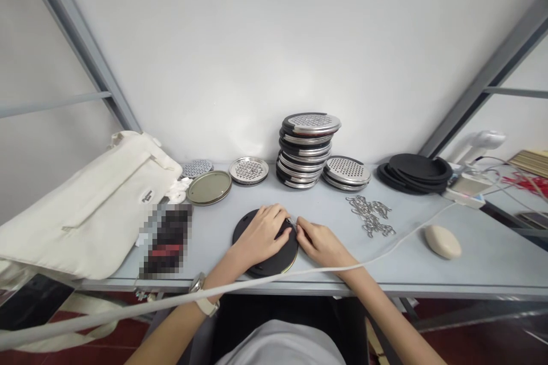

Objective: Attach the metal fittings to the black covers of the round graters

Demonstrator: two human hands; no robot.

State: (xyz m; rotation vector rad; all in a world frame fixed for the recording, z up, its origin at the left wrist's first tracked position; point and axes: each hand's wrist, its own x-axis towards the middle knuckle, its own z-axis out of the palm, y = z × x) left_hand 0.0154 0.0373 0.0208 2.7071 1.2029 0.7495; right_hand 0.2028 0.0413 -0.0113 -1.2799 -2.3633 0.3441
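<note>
A black round disc [274,265] lies near the front edge of the table, with a thin shiny rim showing at its lower right. My left hand [263,235] rests on top of it, fingers bent and holding it down near its right side. A small metal clip [291,221] shows at the disc's right edge, between my two hands. My right hand [320,244] is closed in a pinch on this clip; its fingertips partly hide it. Farther right lies a loose pile of similar metal clips [370,215].
Behind my hands stand a tall stack of perforated metal discs [306,151], a shorter stack [346,171] and black discs [415,174]. Olive lids [209,187] and a cream bag [94,205] are at left. A white cable [317,269] crosses before me; a beige mouse [443,241] sits right.
</note>
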